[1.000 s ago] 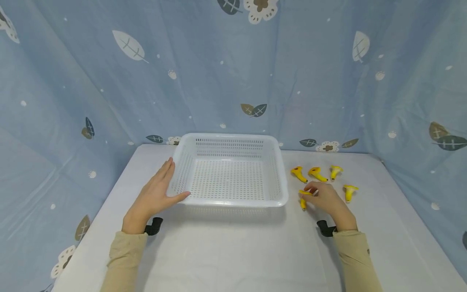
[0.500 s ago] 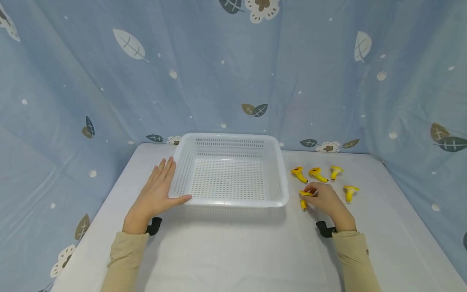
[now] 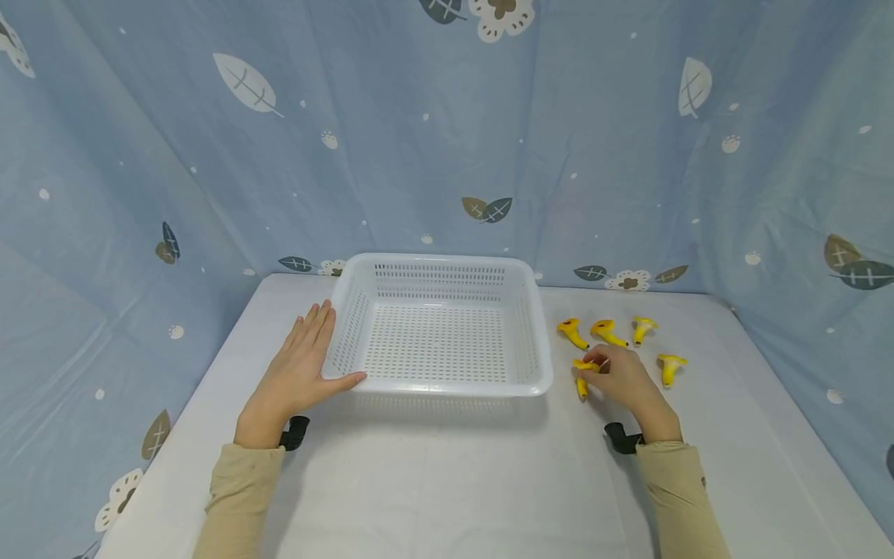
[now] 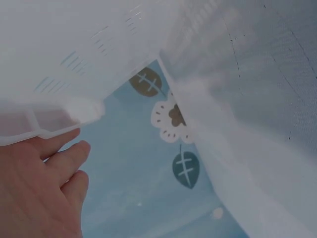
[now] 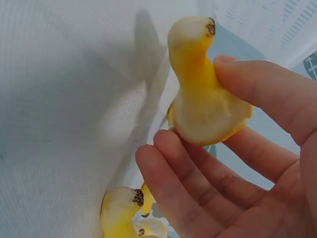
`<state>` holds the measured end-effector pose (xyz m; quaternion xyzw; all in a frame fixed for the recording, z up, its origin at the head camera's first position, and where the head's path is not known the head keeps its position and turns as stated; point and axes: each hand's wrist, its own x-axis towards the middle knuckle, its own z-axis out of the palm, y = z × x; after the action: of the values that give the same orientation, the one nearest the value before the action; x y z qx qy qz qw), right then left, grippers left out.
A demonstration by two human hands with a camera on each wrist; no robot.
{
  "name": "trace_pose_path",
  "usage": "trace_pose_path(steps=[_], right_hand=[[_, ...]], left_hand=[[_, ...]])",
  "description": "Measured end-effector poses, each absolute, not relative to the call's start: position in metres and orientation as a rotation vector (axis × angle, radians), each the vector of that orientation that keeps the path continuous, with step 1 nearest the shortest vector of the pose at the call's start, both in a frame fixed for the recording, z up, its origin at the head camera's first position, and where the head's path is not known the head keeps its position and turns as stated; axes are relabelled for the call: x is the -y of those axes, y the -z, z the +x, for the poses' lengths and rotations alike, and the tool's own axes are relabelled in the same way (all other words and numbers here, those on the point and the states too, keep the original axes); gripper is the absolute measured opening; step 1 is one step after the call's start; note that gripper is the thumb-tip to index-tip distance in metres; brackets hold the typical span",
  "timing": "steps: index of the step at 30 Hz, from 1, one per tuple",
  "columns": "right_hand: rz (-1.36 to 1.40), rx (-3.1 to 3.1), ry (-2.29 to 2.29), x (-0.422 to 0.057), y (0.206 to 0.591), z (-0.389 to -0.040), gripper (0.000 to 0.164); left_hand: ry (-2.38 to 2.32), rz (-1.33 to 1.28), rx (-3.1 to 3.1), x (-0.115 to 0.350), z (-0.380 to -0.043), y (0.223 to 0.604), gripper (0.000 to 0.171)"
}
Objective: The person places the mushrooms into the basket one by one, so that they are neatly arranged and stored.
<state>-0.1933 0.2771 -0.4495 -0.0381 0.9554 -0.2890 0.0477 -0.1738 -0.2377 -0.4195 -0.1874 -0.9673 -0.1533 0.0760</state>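
Note:
My right hand (image 3: 621, 380) pinches a yellow mushroom (image 5: 198, 99) between thumb and fingers, to the right of the white basket (image 3: 447, 387). In the right wrist view the mushroom's pale, dark-tipped stem end points up and its flared cap lies against the fingers. Straight-fingered, my left hand (image 3: 292, 376) lies along the basket's left side, its thumb at the front left corner of the rim. The left wrist view shows those fingers (image 4: 67, 161) right at the rim. No mushrooms show inside the basket.
Several more yellow mushrooms lie on the white table right of the basket: two behind my right hand (image 3: 573, 334), (image 3: 609, 334), one at the back (image 3: 642, 330), one to the right (image 3: 670, 370). A blue patterned curtain (image 3: 447, 140) encloses the table's back and sides.
The mushroom in my right hand has shifted up slightly and tilted a little. My left fingers have spread somewhat since the first frame; the basket stays in place.

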Motion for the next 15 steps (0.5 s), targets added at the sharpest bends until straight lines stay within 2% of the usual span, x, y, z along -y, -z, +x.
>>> trace_pose_path(steps=[15], right_hand=[[-0.223, -3.084, 0.986, -0.2785, 0.4489, -0.1921, 0.029]], left_hand=[[0.488, -0.571, 2.888, 0.2387, -0.1740, 0.4209, 0.115]])
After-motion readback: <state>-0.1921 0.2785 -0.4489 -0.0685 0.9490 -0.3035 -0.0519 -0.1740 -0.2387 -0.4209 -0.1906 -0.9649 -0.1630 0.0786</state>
